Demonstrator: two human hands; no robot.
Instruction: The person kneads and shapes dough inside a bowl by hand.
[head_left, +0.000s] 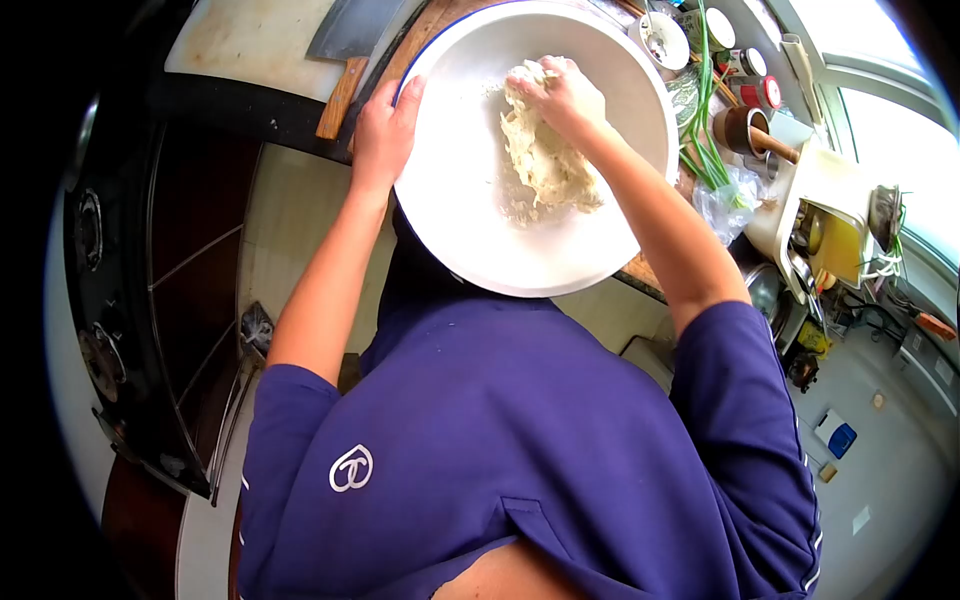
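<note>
A large white bowl (pixel 450 190) with a blue rim stands at the counter's edge in front of me. Inside it lies a rough, sticky mass of pale dough (pixel 548 165), with small bits scattered around it. My right hand (pixel 560 95) is closed on the upper end of the dough, its fingers smeared with it. On the bowl's left rim, my left hand (pixel 385 130) grips the edge, with the thumb over the rim and the fingers mostly hidden outside.
At the upper left, a cleaver (pixel 345 35) with a wooden handle rests by a white cutting board (pixel 250 35). Green onions (pixel 705 120), jars (pixel 755 92), a mortar with a pestle (pixel 740 130) and a plastic bag (pixel 727 203) crowd the bowl's right side. A stove (pixel 95 300) is far left.
</note>
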